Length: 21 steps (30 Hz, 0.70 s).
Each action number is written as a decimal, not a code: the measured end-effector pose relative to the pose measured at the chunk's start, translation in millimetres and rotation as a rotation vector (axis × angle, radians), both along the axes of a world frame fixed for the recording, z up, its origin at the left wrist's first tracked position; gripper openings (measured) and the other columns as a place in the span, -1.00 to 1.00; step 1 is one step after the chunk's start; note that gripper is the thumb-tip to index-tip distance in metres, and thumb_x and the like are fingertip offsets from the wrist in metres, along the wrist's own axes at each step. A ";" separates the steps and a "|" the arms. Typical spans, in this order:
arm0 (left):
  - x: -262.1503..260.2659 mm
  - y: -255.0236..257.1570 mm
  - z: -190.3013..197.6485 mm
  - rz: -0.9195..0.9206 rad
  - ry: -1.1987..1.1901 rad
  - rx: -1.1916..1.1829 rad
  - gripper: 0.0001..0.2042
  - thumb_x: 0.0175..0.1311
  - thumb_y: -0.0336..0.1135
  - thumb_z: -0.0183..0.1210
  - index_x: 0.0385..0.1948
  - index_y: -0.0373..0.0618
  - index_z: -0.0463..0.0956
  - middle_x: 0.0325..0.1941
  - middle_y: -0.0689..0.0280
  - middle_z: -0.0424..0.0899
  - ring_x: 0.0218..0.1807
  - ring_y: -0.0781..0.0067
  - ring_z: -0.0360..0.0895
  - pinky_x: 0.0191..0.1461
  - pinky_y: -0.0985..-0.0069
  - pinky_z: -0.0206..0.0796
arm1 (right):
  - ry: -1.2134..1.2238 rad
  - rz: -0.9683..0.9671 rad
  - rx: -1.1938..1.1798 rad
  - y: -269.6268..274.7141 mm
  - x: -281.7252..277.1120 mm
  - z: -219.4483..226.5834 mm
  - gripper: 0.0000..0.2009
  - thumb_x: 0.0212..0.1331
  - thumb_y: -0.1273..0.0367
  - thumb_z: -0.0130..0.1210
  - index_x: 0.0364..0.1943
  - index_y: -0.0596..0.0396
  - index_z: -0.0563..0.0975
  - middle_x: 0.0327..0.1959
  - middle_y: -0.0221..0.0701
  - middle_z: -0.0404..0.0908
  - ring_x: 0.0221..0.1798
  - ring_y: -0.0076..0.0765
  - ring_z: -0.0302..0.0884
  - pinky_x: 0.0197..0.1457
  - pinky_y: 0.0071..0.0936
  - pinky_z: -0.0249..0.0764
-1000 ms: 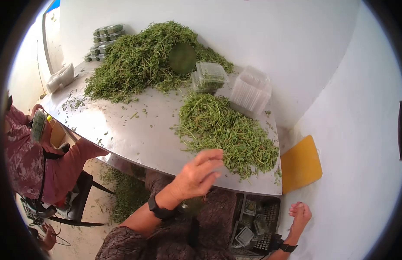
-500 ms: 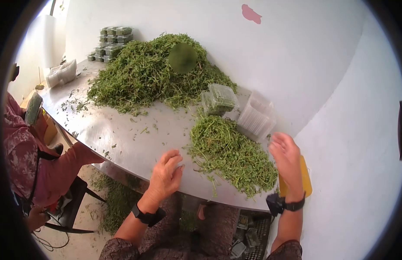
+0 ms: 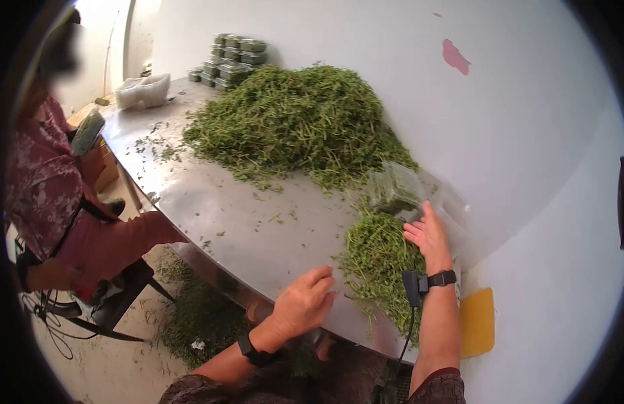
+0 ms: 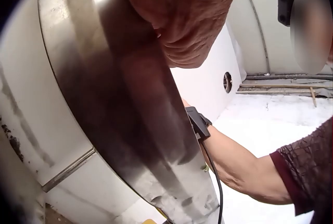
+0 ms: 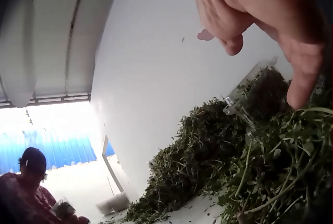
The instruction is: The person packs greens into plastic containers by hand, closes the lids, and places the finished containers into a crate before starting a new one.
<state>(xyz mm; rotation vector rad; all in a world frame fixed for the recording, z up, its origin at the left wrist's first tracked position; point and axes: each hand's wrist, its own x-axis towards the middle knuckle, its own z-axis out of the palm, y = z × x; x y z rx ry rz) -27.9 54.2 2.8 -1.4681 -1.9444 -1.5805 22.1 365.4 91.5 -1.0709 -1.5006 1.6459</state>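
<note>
My right hand [image 3: 430, 236] reaches over the smaller heap of cut green stems [image 3: 376, 252], fingers spread and nothing in them. Just beyond its fingertips stands a clear plastic clamshell box [image 3: 396, 188] with greens in it. A stack of clear plastic containers [image 3: 457, 215] is partly hidden behind this hand. In the right wrist view, the thumb and a finger [image 5: 302, 86] hang over the stems, near the clear box. My left hand [image 3: 304, 303] hovers at the metal table's front edge, fingers loosely curled around nothing. The left wrist view shows its palm side [image 4: 182, 26] beside the table edge.
A large mound of greens [image 3: 305, 121] covers the table's back, with stacked filled boxes [image 3: 234, 57] behind it. White containers [image 3: 144, 93] stand at the far left. A seated person [image 3: 49, 168] holds a filled box [image 3: 88, 132]. A yellow chair back [image 3: 478, 323] is at right.
My right hand has come up from low at the right, over the table's right end to the containers. The left hand stays near the front edge, still empty. The head view has shifted left.
</note>
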 end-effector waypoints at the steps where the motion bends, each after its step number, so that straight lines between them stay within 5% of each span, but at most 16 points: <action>1: 0.1 -1.0 -0.2 0.022 -0.001 -0.003 -0.75 0.04 -0.47 0.25 -0.20 -0.21 0.52 0.01 0.13 0.56 -0.04 0.10 0.59 -0.03 0.34 0.50 | -0.001 0.022 -0.003 5.7 -3.0 -2.6 -0.08 0.19 -0.10 0.11 0.41 0.28 0.01 0.34 0.34 0.05 0.09 0.20 0.52 -0.20 -0.20 0.62; 7: 2.2 -3.6 1.6 -0.019 0.021 -0.004 -0.72 0.04 -0.48 0.28 -0.17 -0.25 0.52 0.03 0.13 0.55 -0.03 0.11 0.60 -0.04 0.35 0.51 | 0.028 0.017 -0.129 20.0 -24.1 -16.2 -0.06 0.16 -0.16 0.09 0.42 0.19 0.00 0.26 0.30 0.18 0.00 0.06 0.56 -0.36 -0.30 0.58; 8: 2.2 -2.9 -0.5 -0.015 0.035 -0.003 -0.72 0.04 -0.47 0.29 -0.18 -0.24 0.52 0.03 0.14 0.55 -0.04 0.13 0.60 -0.04 0.35 0.51 | 0.060 0.018 -0.194 34.0 -27.2 -25.3 -0.07 0.14 -0.18 0.10 0.37 0.21 0.04 0.13 0.23 0.33 -0.23 -0.11 0.62 -0.49 -0.42 0.53; 14: 1.1 -4.4 -0.2 -0.060 0.026 -0.018 -0.73 0.06 -0.44 0.28 -0.18 -0.25 0.52 0.01 0.15 0.55 -0.05 0.13 0.60 -0.06 0.34 0.51 | 0.091 -0.009 -0.191 51.1 -34.7 -35.9 -0.14 0.10 -0.22 0.10 0.17 0.30 0.18 -0.21 0.01 0.49 -0.52 -0.31 0.56 -0.68 -0.57 0.40; 21: 0.3 -4.9 1.8 -0.081 0.019 -0.017 -0.74 0.07 -0.43 0.28 -0.19 -0.24 0.52 0.00 0.15 0.55 -0.06 0.12 0.60 -0.06 0.34 0.51 | 0.086 -0.128 -0.207 20.0 -38.6 -18.3 -0.12 0.05 -0.24 0.12 0.15 0.28 0.18 -0.30 0.00 0.51 -0.51 -0.32 0.57 -0.66 -0.51 0.48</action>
